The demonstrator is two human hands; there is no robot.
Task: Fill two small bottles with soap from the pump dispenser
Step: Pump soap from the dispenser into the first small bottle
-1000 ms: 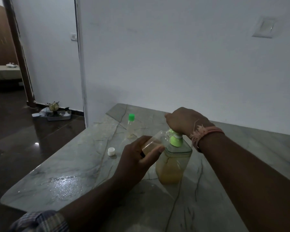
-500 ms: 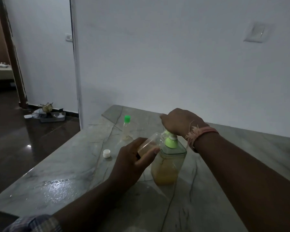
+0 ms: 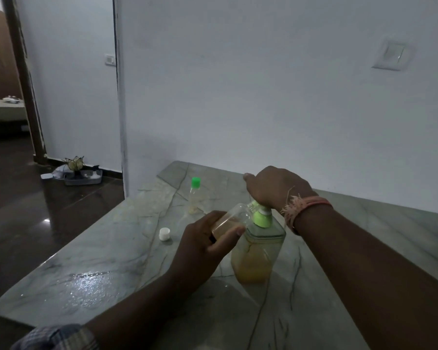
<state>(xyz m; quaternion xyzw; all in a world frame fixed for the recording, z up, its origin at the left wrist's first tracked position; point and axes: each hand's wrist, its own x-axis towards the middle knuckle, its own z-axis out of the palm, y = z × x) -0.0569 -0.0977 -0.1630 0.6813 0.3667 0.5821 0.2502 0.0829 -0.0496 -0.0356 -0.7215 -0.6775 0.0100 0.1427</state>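
A clear pump dispenser point(image 3: 257, 251) with amber soap and a green pump collar stands on the marble table point(image 3: 111, 261). My right hand point(image 3: 273, 188) lies over the pump head, fingers curled down on it. My left hand point(image 3: 202, 251) grips a small clear bottle point(image 3: 230, 219), tilted with its mouth against the nozzle; amber soap lies in its lower part. A second small bottle point(image 3: 194, 195) with a green cap stands upright farther back. A white cap point(image 3: 164, 233) lies loose on the table to the left.
The table's left and near-left edges drop to a dark glossy floor. A white wall runs behind the table. On the floor by a doorway at far left sits a grey tray point(image 3: 82, 176) with small items.
The view shifted slightly. My right hand stays on the pump head and my left hand keeps the small bottle at the nozzle; both hands sit much as before.
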